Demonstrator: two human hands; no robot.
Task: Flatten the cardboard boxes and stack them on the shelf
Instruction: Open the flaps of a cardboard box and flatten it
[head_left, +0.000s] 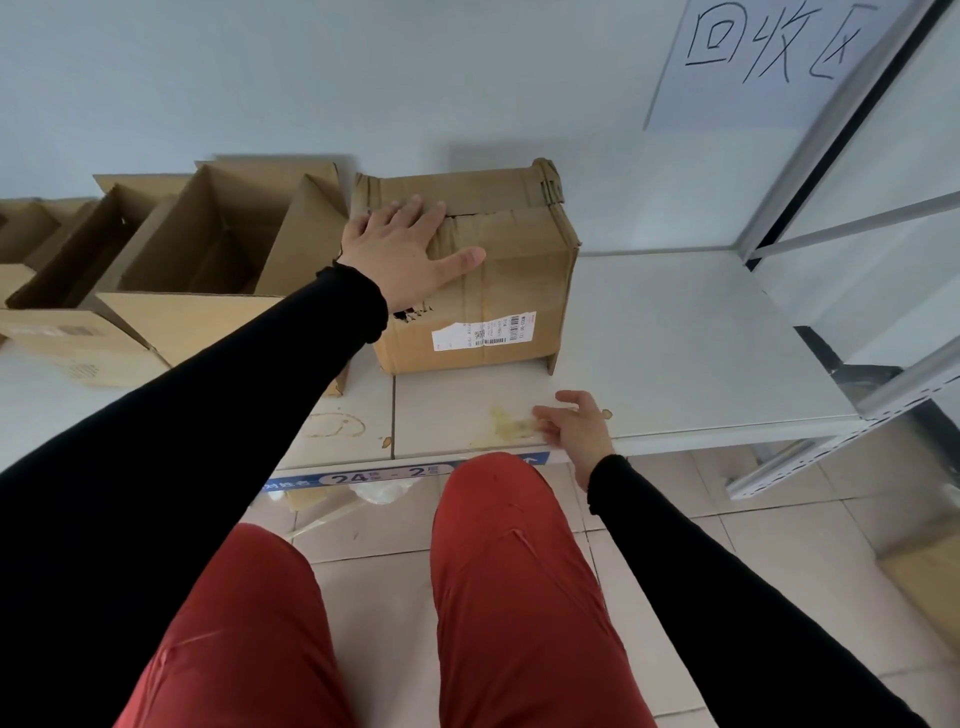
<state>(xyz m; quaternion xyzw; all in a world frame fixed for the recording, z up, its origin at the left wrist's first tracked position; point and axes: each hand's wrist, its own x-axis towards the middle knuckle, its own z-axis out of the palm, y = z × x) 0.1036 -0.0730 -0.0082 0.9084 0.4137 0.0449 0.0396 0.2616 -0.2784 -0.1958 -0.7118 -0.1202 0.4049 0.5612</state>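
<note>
A person in red trousers is standing at a white shelf (675, 332). Their right hand (579, 428) is hovering at its front edge, fingers loose and apart. Farther back, their left hand (402, 249) is resting flat, fingers spread, atop a closed cardboard box (498, 291) beside open boxes (208, 249).

Wall (208, 78): plain pale blue-grey, evenly lit. A white paper sign (769, 57) with handwritten characters is fixed at upper right. Floor (779, 519): light beige tiles with dark grout lines. A grey metal upright (831, 140) with perforated rails stands at the right.
</note>
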